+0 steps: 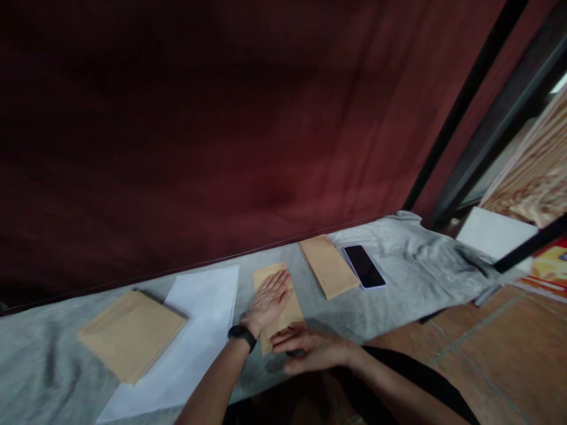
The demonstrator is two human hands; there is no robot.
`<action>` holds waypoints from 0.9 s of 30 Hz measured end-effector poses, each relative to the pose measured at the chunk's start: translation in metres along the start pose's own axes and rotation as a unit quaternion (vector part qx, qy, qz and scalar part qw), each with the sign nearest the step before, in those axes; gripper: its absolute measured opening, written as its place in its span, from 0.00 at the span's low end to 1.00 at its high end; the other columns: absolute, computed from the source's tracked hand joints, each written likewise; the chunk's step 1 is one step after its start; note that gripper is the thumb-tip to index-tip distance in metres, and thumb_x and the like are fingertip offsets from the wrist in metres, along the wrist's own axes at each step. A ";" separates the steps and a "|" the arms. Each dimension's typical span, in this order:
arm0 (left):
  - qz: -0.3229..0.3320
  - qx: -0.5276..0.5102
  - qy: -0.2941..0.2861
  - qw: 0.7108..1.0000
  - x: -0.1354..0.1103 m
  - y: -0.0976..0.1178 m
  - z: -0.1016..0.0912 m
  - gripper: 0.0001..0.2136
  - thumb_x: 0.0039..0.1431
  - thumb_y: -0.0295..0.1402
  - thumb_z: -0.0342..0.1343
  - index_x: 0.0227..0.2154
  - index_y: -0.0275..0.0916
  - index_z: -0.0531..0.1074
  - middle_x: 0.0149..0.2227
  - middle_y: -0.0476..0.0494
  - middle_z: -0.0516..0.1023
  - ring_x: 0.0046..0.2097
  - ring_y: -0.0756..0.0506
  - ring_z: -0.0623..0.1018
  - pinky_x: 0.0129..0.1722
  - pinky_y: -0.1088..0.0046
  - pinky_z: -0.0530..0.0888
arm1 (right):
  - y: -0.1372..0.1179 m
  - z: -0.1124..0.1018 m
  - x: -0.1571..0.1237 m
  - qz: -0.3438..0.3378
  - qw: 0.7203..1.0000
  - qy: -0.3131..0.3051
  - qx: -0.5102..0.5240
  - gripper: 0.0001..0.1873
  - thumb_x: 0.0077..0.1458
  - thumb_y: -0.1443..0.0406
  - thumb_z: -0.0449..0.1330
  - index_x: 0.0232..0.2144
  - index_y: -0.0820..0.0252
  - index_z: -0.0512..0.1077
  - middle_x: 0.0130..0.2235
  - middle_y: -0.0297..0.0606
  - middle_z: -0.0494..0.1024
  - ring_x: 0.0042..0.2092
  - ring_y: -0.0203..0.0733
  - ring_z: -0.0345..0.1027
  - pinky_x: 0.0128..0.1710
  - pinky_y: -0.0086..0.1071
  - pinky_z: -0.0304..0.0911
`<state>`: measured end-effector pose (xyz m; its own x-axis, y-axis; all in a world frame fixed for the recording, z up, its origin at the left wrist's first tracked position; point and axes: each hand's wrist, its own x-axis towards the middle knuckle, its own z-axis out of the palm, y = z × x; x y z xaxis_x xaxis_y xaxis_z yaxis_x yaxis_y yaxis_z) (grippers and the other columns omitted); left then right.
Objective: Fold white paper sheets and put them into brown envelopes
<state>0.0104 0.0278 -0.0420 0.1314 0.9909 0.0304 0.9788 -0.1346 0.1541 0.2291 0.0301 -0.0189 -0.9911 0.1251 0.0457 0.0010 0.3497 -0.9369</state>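
Note:
My left hand point(271, 298), with a dark watch point(242, 335) on its wrist, lies flat with fingers stretched out on a narrow piece of folded brown paper point(292, 310). At the near end of that paper is my right hand point(312, 348), its fingers loosely extended and the thumb apart. Its fingertips rest on or just above the paper's lower right edge; contact is hard to tell. Part of the brown paper is hidden under both hands.
A stack of brown paper point(133, 333) overlaps a white sheet point(208, 313) at left. To the right lie a narrow brown paper stack point(328, 265) and a phone point(365, 267). Grey cloth point(411, 265) covers the narrow surface, and a dark red curtain point(248, 147) hangs behind.

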 end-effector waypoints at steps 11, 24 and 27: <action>0.040 -0.033 -0.017 0.999 -0.042 0.030 0.016 0.29 0.72 0.46 0.35 0.71 0.41 0.46 0.73 0.42 0.50 0.72 0.46 0.51 0.72 0.59 0.51 | -0.002 -0.043 0.004 0.043 0.954 0.121 0.273 0.24 0.56 0.50 0.62 0.44 0.64 0.80 0.47 0.47 0.82 0.50 0.50 0.75 0.56 0.44 0.65; 0.038 -0.055 -0.095 0.993 -0.097 0.083 -0.012 0.31 0.71 0.51 0.35 0.71 0.41 0.46 0.73 0.41 0.49 0.72 0.43 0.52 0.72 0.57 0.52 | 0.028 -0.039 0.028 0.101 0.950 0.290 0.050 0.23 0.61 0.50 0.58 0.48 0.59 0.79 0.51 0.45 0.80 0.54 0.53 0.73 0.59 0.49 0.63; 0.027 -0.065 -0.099 0.993 -0.107 0.091 -0.012 0.32 0.69 0.53 0.38 0.69 0.41 0.52 0.72 0.40 0.53 0.72 0.40 0.54 0.71 0.55 0.56 | 0.020 -0.031 0.022 0.042 0.975 0.173 -0.136 0.21 0.67 0.55 0.53 0.56 0.54 0.74 0.62 0.39 0.72 0.64 0.47 0.62 0.68 0.45 0.50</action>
<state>0.0840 -0.0904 -0.0199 0.2239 0.9629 -0.1508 0.9430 -0.1749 0.2832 0.2116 0.0687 -0.0254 -0.8820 0.4525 0.1317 0.1611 0.5521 -0.8180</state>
